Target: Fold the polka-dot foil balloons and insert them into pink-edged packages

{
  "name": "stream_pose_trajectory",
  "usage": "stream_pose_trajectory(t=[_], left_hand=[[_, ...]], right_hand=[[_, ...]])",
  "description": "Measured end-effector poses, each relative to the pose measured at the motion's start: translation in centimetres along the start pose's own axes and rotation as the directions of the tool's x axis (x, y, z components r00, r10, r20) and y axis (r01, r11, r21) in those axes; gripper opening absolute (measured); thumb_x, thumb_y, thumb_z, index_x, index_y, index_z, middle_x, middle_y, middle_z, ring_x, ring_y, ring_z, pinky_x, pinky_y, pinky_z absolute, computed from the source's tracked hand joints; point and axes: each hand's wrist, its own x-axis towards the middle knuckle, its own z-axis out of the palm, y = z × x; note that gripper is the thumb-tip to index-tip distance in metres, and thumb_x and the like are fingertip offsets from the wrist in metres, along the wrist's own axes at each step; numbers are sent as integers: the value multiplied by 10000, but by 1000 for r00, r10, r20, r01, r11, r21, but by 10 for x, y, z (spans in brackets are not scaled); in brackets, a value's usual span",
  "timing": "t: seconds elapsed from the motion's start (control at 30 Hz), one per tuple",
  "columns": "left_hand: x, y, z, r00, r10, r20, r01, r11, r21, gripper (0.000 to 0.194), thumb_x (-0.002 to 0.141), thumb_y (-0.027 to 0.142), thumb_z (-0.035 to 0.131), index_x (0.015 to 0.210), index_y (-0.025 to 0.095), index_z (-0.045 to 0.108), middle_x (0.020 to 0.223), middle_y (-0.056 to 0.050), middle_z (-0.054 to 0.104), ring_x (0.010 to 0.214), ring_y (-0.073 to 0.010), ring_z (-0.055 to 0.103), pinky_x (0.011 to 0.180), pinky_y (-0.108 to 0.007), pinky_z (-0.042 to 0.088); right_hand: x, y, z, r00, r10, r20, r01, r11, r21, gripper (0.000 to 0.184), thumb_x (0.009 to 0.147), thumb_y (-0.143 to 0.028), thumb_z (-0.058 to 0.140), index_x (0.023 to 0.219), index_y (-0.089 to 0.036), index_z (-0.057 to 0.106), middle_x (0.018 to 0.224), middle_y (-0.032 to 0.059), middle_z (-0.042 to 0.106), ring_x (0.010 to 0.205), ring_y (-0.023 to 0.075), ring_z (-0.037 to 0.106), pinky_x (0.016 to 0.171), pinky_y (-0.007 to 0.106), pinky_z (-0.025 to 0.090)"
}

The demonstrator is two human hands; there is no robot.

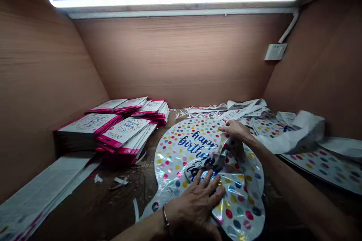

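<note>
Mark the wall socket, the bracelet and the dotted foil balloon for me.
Wall socket (275,52): head view, middle of its faceplate.
Bracelet (165,217): head view, visible part of its band.
Dotted foil balloon (172,151): head view, left part of its upper surface.

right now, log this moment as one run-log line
left hand: flat on dotted balloon | right hand: fingers at its upper edge | left side: stacked pink-edged packets | right side: white paper strips

A: Got a headcount?
B: Yep! One left hand (200,199), one right hand (237,130), one bracelet (165,216), one light tube (175,1), one wall socket (275,51).
A: And dotted foil pieces (172,148)?
B: At least two. Pink-edged packets (124,131): over ten, too overlapped for exact counting.
</note>
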Motion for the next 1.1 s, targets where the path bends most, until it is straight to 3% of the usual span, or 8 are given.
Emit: stream_pose_trajectory(t=[0.33, 0.47, 0.6, 0.77, 0.87, 0.93, 1.0, 1.1], left_hand=[[-2, 0, -6, 997, 39, -60, -36, 998, 44, 974, 741, 751, 396, 1456, 172, 78, 1504, -161, 52, 1368, -381, -11, 1070, -594, 9], [-4, 8, -13, 991, 64, -114, -44, 985, 167, 959, 742, 733, 429, 1443, 144, 144, 1484, -190, 156, 1362, -395, 76, 1066, -581, 105], [4, 34, 15, 942, 189, -277, -24, 862, 506, 531, 892, 455, 431, 1316, 138, 397, 1371, -162, 406, 1279, -360, 335, 1023, -546, 255], [27, 52, 72, 741, 319, -591, 152, 778, 610, 203, 837, 183, 456, 945, 81, 594, 913, -165, 650, 876, -314, 617, 777, -475, 462], [33, 39, 67, 598, -187, -779, 208, 975, -75, 230, 862, 228, 402, 810, 119, 597, 720, -114, 641, 656, -206, 614, 613, -314, 487], [32, 25, 48, 414, -699, -583, 197, 694, -692, 285, 879, 305, 403, 725, 146, 582, 595, -51, 595, 528, -146, 555, 505, -231, 438], [31, 13, 31, 242, -934, -261, 62, 284, -957, 297, 848, 386, 479, 692, 151, 572, 548, -19, 570, 500, -127, 530, 472, -203, 410], [35, 10, 19, 189, -980, -66, -171, 33, -985, 297, 748, 435, 623, 717, 142, 581, 560, -12, 586, 532, -133, 549, 495, -205, 425]], right_hand=[[1, 26, 38, 990, 2, -143, -1, 1000, 6, 270, 865, -324, 549, 1066, -148, 588, 1050, 90, 608, 956, 222, 583, 810, 415, 485], [-26, 34, 33, 911, -328, -250, 336, 942, -9, 350, 887, -271, 467, 1225, -219, 543, 1319, 96, 477, 1227, 265, 408, 1013, 439, 336], [-61, 46, 50, 765, -622, -167, 633, 774, 18, 306, 846, -209, 494, 1099, -304, 639, 1246, 1, 562, 1145, 199, 492, 989, 362, 390], [-73, 54, 76, 723, -647, -242, 677, 733, 64, 309, 872, -239, 448, 1114, -260, 639, 1183, 37, 612, 1057, 214, 550, 942, 404, 438], [-65, 62, 63, 723, -598, -346, 661, 745, 94, 267, 869, -289, 473, 1050, -251, 665, 1064, 25, 672, 941, 178, 620, 835, 317, 514], [-67, 70, 44, 724, -487, -489, 603, 791, 106, 320, 900, -289, 407, 1118, -200, 623, 1027, 64, 679, 903, 189, 639, 778, 322, 537], [-83, 75, 26, 664, -298, -686, 506, 854, 120, 384, 922, -267, 345, 1245, -144, 513, 1092, 125, 641, 970, 235, 616, 828, 408, 512], [-126, 65, 18, 531, -340, -777, 540, 842, 1, 427, 884, -190, 431, 1311, -193, 438, 1208, 113, 577, 1104, 256, 542, 951, 452, 430]])
